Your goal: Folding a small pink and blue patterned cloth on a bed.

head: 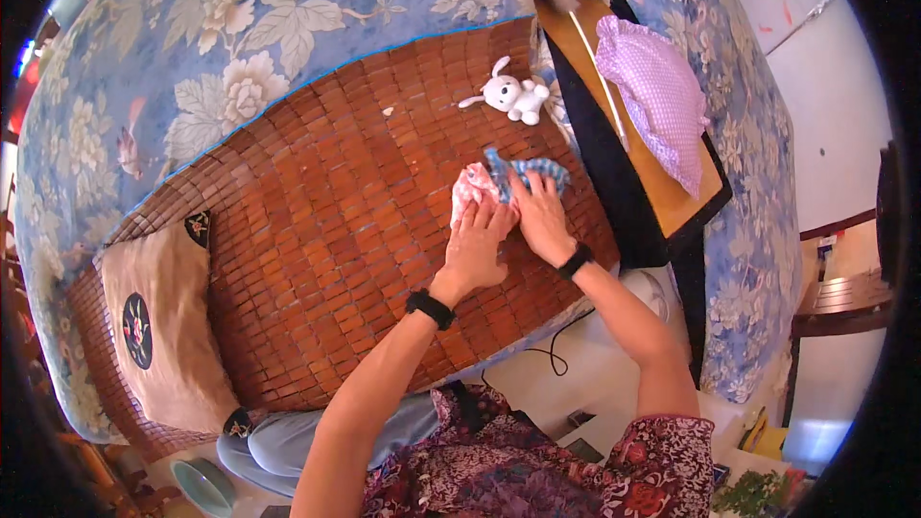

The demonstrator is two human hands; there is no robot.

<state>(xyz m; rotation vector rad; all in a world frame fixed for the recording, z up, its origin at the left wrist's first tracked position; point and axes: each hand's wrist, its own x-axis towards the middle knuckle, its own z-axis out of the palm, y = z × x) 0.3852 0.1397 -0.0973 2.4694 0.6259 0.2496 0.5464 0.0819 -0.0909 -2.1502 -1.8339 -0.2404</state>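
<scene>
A pink patterned cloth (471, 185) and a blue checked cloth (550, 171) lie side by side on a brown tile-like seat mat (324, 230). My left hand (478, 241) presses on the near end of the pink cloth, and part of that cloth is hidden beneath it. My right hand (541, 216) rests its fingertips on the blue cloth. Whether either hand grips its cloth is hard to make out. Both wrists wear black bands. Above the cloths, a white plush rabbit (511, 92) lies near the mat's right end.
A beige cushion (169, 331) with dark embroidered patches lies at the left. Beyond the mat is a blue floral sofa back (237, 29). At the right, a purple gingham cushion (658, 101) and a white-handled duster (597, 75) lie on a black-edged wooden surface (673, 205).
</scene>
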